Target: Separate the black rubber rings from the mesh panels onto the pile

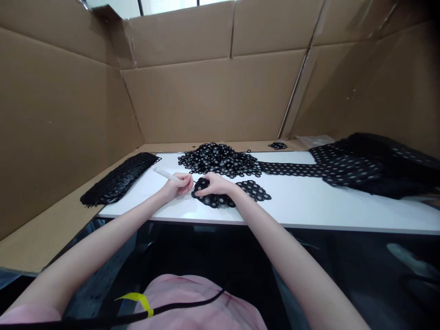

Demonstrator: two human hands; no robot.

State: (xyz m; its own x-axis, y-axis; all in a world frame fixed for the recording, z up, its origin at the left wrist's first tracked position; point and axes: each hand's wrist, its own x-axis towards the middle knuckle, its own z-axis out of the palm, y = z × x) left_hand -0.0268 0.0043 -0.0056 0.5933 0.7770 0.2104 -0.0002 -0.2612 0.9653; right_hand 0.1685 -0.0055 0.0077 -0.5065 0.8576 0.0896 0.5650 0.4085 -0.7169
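The left hand (pixel 184 183) is closed around a white pen (pixel 167 173), which slants with its far end up and to the left. The right hand (pixel 215 184) is partly open, thumb and fingers apart, resting on a black dotted piece (pixel 215 200); whether it pinches the piece cannot be told. The piece lies flat on the white counter (pixel 302 208), near its front edge and just beside the left hand. More dotted material (pixel 256 189) shows on the other side of the right wrist; the wrist hides whether the two join.

Behind the hands is a heap of small black rings (pixel 218 160). A dotted strip (pixel 292 168) runs from the heap's right side to bunched dark fabric (pixel 364 158) at the right. A black openwork bundle (pixel 120 179) lies at the left, partly over the counter's end. A small ring cluster (pixel 277 145) sits behind the counter, near the cardboard wall (pixel 213 98). A black cable (pixel 185 304) with a yellow tag (pixel 139 300) crosses before the pink clothing (pixel 192 286).
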